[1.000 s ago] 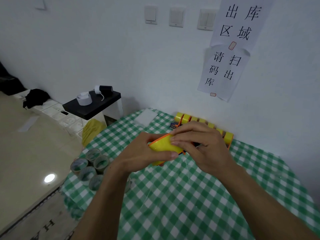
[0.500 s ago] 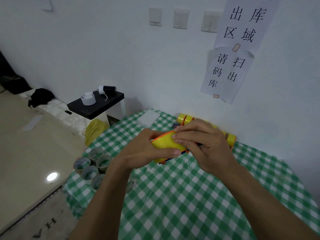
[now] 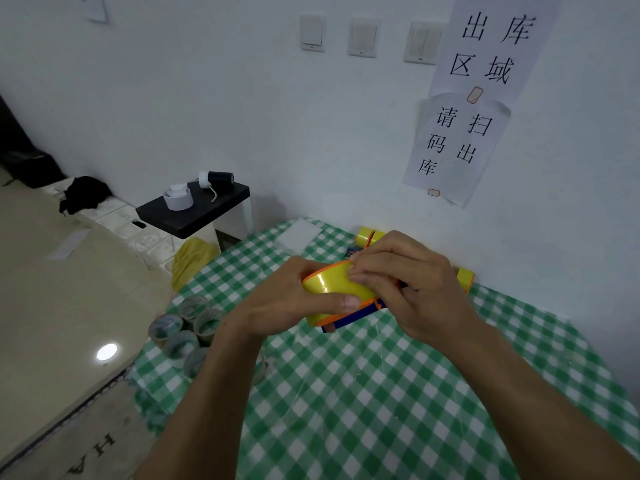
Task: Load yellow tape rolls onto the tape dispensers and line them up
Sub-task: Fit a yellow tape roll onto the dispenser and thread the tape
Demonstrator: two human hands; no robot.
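— Yellow tape roll [image 3: 332,289]: where is it?
— Held above the bench [image 3: 381,393], just in front of the row of loaded dispensers [image 3: 369,235]. The left hand [image 3: 287,299] has its grip wrapped round the roll, thumb across the front. The right hand [image 3: 415,285] curls its grip over the roll's top edge and the orange-and-blue tape dispenser [image 3: 356,315] behind it.
— Anything changed in the last second?
— Hardly. Both grips stay closed, though more of the blue body shows beneath. The person is probably still seating the roll, and it has not joined the row.
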